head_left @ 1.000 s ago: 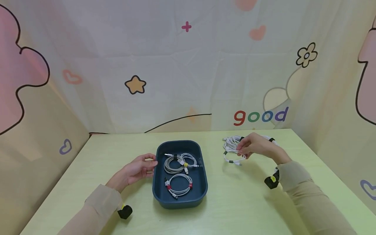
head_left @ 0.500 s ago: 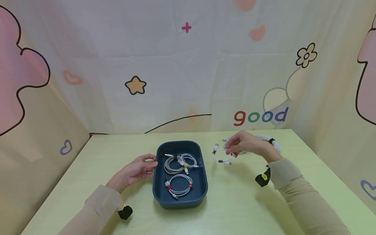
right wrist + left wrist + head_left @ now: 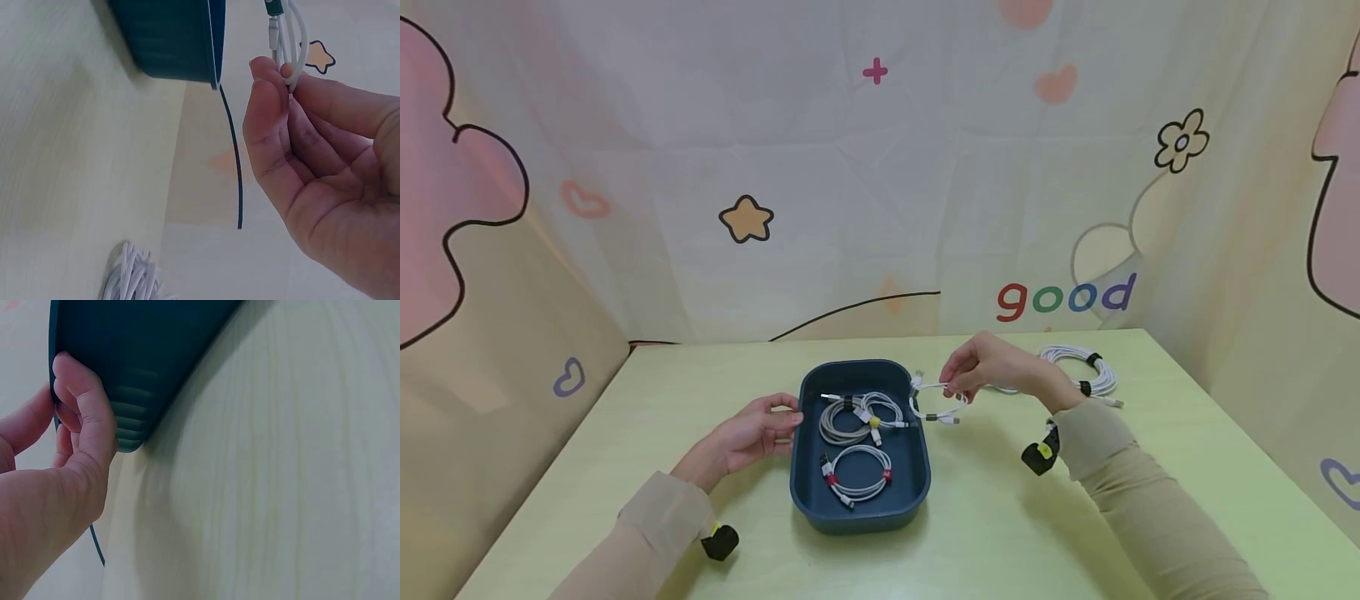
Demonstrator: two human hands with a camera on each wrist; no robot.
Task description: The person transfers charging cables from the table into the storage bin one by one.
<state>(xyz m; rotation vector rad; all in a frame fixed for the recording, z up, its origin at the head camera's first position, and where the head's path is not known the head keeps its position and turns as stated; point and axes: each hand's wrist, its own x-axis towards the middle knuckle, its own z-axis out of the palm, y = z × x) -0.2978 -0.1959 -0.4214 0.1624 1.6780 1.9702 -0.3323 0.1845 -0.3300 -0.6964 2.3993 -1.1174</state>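
Note:
My left hand (image 3: 760,429) holds the dark blue plastic bin (image 3: 859,523) by its left rim, with the thumb at the edge and the fingers (image 3: 94,412) against the outer wall. Between thumb and fingertips, my right hand (image 3: 996,367) pinches a coiled white charging cable (image 3: 917,408) with dark ties. This coil hangs in the air, overlapping the bin's right rim in the head view. Inside the bin lie a grey coiled cable (image 3: 833,429), a white coil with a yellow tie (image 3: 891,400) and a white coil with red ties (image 3: 860,497).
Behind my right wrist, white bundled cables (image 3: 1101,379) lie at the back right of the pale wooden table (image 3: 985,533). A printed curtain (image 3: 820,167) hangs beyond the table's back edge. Each wrist carries a small black camera (image 3: 720,542).
My right hand has lifted the white cable away from the bundles and carried it left to the bin's right side. My left hand and the bin have stayed put.

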